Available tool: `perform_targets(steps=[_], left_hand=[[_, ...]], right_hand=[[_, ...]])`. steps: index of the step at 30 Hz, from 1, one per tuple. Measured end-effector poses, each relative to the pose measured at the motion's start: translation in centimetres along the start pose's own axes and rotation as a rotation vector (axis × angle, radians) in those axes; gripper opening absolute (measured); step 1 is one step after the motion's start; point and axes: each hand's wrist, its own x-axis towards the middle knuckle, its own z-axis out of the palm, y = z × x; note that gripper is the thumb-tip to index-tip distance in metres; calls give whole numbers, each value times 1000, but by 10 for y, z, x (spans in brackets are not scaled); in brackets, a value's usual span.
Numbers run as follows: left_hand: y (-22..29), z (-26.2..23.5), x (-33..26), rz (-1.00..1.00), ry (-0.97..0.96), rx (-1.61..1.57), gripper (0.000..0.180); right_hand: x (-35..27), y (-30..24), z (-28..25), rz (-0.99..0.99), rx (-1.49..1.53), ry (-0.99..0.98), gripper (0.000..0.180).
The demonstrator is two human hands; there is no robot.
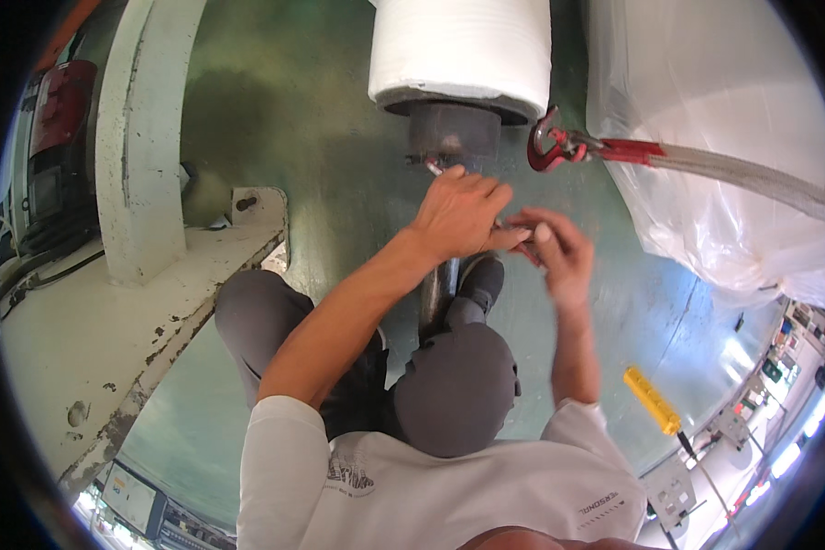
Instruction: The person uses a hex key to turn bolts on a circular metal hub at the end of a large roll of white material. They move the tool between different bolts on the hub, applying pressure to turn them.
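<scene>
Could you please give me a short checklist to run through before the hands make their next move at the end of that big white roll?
1. Both hands together at the work: ok. The left hand and right hand meet just below the dark grey core end of the large white roll.
2. What the fingers pinch: cannot tell, it is small and blurred.
3. Red metal hook on the grey woven strap: hangs free beside the core, hooked to nothing visible; ok.
4. Footing: ok, the dark shoe is flat on the green floor.
5. Clear plastic-wrapped white bundle: apart from the hands; ok.
</scene>
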Motion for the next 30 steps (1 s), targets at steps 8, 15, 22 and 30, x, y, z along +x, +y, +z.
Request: perform_targets(steps=[8,15,22,30], left_hand=[[3,8,-2,41,177,43,31],[23,28,12,154,297,-133,19],[27,27,17,122,242,-209,18],[27,32,16,123,157,-206,19]], right_hand=[[-11,12,70,-423,591,727,43],[12,20,63,-595,436,838,35],[9,27,50,-676,513,750,30],[3,33,31,-489,687,579,39]])
